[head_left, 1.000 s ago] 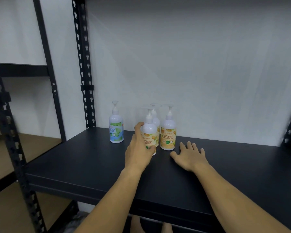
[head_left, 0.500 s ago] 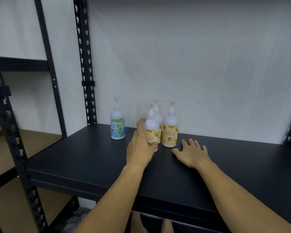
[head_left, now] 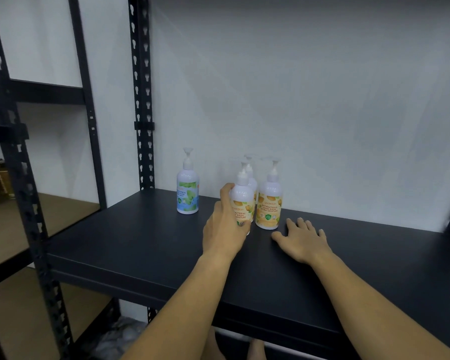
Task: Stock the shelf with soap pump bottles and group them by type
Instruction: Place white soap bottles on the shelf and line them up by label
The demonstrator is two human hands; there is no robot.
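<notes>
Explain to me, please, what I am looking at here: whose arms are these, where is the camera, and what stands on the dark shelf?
No machine appears here. A person wears a wide-angle camera on the head, so the single view looks forward and down along both bare arms. The black metal shelf board carries four white plastic pump bottles. One has a green and blue label and stands apart on the left. Three have orange labels and stand grouped: a front one, one beside it on the right, and one mostly hidden behind. The left hand grips the front orange-label bottle. The right hand rests flat on the shelf, fingers spread, holding nothing.
</notes>
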